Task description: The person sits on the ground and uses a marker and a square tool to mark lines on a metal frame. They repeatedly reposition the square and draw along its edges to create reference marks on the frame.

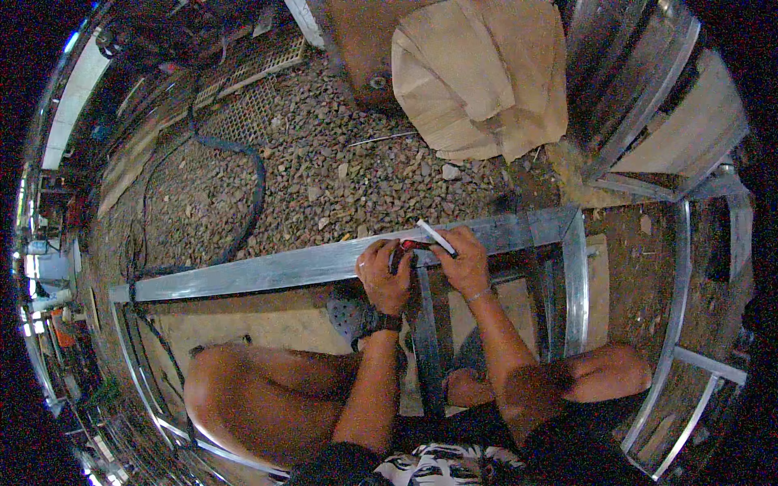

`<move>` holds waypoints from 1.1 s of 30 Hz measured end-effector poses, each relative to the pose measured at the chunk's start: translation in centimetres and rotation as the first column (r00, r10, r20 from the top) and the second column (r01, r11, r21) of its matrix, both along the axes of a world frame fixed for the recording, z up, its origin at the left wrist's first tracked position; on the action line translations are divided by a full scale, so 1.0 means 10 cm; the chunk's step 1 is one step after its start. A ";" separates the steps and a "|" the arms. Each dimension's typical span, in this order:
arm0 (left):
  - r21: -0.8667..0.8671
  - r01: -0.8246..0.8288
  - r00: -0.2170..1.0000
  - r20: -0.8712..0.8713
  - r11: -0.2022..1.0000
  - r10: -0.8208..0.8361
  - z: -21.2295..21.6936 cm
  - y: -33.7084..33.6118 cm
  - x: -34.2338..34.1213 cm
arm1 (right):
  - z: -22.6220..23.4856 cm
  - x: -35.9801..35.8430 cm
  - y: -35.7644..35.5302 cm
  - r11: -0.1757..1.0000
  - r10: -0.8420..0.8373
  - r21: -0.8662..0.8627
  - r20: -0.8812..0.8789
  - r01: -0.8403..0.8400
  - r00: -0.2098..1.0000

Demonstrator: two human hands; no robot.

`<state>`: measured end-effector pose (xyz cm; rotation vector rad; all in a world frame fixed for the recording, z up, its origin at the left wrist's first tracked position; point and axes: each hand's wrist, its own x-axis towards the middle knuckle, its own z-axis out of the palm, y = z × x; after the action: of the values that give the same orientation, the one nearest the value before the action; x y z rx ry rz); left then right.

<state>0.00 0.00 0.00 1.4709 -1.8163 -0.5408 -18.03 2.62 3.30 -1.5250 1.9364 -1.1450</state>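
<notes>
My left hand (382,271), a dark watch on its wrist, is closed around a small red-and-black object (403,253) whose kind I cannot make out. Close beside it, my right hand (463,263) grips a slim white marker-like stick (436,236), slanting up and left from the fingers. The red end of the small object reaches toward the right fingertips; whether they touch it is hidden. Both hands are over the long silvery metal tube (267,271) of a rectangular frame. A dark upright bar (425,340) joins that tube from below, between my forearms.
Gravel (324,162) covers the ground beyond the frame. A dark cable (258,190) loops across it and over the frame's left end. A brown paper sack (486,81) stands at the back. More metal frames (685,275) are at the right. My clog (347,312) is inside the frame.
</notes>
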 end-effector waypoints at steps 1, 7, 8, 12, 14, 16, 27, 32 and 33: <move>-0.031 -0.016 1.000 0.015 0.999 0.016 0.00 0.03 -0.02 | -0.01 -0.01 0.03 1.000 0.003 0.002 -0.009 -0.003 1.000; -0.007 -0.023 1.000 0.011 1.000 0.023 0.04 -0.09 0.02 | 0.03 -0.01 -0.07 0.999 -0.002 0.037 0.073 0.000 0.997; 0.002 -0.027 1.000 -0.009 1.000 0.027 0.02 -0.09 0.02 | 0.07 -0.02 -0.08 0.997 0.004 0.073 0.084 -0.011 0.996; -0.014 -0.012 1.000 -0.007 1.000 0.012 0.11 -0.07 -0.03 | 0.09 -0.03 -0.06 0.997 -0.036 0.075 0.088 0.030 0.995; -0.017 -0.028 0.999 0.019 0.999 0.029 0.12 -0.10 -0.09 | 0.14 -0.08 -0.10 0.994 -0.038 0.106 0.096 0.028 0.995; -0.003 -0.034 0.999 0.012 0.999 0.034 0.12 -0.10 -0.08 | 0.15 -0.08 -0.12 0.991 -0.036 0.131 0.107 0.022 0.994; 0.032 -0.025 0.999 -0.024 0.999 0.026 0.18 -0.08 -0.12 | 0.25 -0.10 -0.12 0.983 -0.028 0.182 0.082 0.013 0.996; 0.005 -0.061 0.996 -0.058 0.998 0.061 0.17 -0.09 -0.07 | 0.30 -0.01 -0.13 0.992 -0.048 0.121 0.138 0.031 0.989; 0.006 -0.055 0.997 -0.054 0.998 0.055 0.18 -0.09 -0.08 | 0.29 -0.02 -0.13 0.992 -0.053 0.120 0.134 0.037 0.990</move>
<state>-0.84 -0.90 1.80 1.4910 -1.7287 -0.5529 -18.27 1.35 6.21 -1.3141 1.9186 -1.1037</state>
